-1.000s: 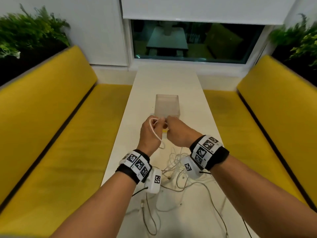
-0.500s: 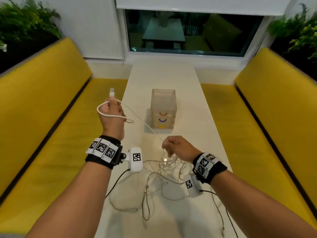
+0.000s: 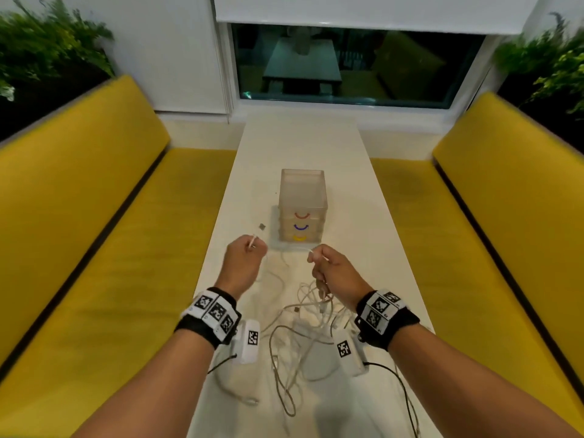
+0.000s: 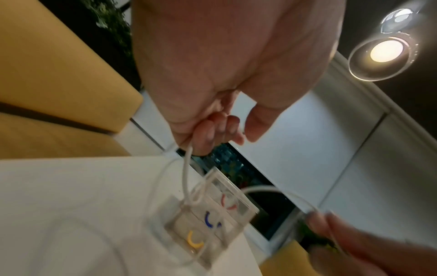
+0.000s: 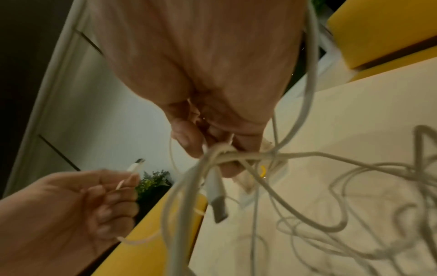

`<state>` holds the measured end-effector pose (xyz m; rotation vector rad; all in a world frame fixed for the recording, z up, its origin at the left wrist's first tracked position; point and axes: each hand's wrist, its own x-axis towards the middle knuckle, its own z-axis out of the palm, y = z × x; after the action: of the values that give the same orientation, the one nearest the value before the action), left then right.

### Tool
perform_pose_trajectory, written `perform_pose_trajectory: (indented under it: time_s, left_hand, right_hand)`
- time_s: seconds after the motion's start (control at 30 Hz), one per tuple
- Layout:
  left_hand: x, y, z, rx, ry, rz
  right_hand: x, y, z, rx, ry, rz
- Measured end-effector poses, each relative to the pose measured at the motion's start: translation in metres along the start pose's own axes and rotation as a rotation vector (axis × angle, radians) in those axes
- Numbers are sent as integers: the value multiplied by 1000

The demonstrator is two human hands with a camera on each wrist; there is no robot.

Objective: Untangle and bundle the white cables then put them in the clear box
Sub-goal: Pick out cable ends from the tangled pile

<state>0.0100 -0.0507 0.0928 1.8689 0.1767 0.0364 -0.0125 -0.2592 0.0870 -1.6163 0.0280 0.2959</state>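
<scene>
A tangle of white cables lies on the white table in front of me. My left hand pinches one thin white cable near its plug end, which sticks up past the fingers. My right hand grips the same cable further along, and several other strands and a USB plug hang from it. The clear box, a small stack of drawers with red, blue and yellow handles, stands just beyond both hands; its open top holds nothing I can see.
Yellow bench seats run along both sides of the narrow table. Black wrist-camera leads trail off my forearms. A window closes the far end, with green plants behind the seat backs.
My left hand, which had swung out and up to the left with the cable, has come back toward the middle. My right hand has lifted from the tangle, gripping strands near the box.
</scene>
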Motion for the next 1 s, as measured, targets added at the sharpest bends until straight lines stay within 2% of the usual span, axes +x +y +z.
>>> perform_pose_trajectory:
  time_s: [0.13,0.3,0.43,0.53,0.63,0.73,0.8,0.87,0.93,1.0]
  left_hand:
    - [-20,10,26,-103,-123,5]
    - [-19,19,32,-80,12,31]
    - [-13,21,26,-85,-3,-28]
    - [-10,21,20,-138,-10,-47]
    - [-9,16,14,-169,-41,-14]
    - [-11,14,12,-237,-76,-24]
    - [-9,13,11,-359,-64,-82]
    - [-8,11,9,-481,-43,-111]
    - [-8,8,6,-545,-11,-105]
    - [-9,3,4,-559,17,-95]
  right_hand:
    - [2,-6,11,-52,-100,-26]
    - [-2,-12,11,-214,-179,-145]
    - [-10,-10,6,-252,-246,-141]
    - [-7,-7,-2,-296,-158,-212]
    - [3,-1,-19,-504,-24,-272]
    - [13,6,-37,-684,173,-130]
    - [18,12,-46,-853,317,4]
    - [17,15,-47,-967,434,53]
    - [10,13,-37,-962,480,-46]
    - [-2,7,-17,-884,408,-214]
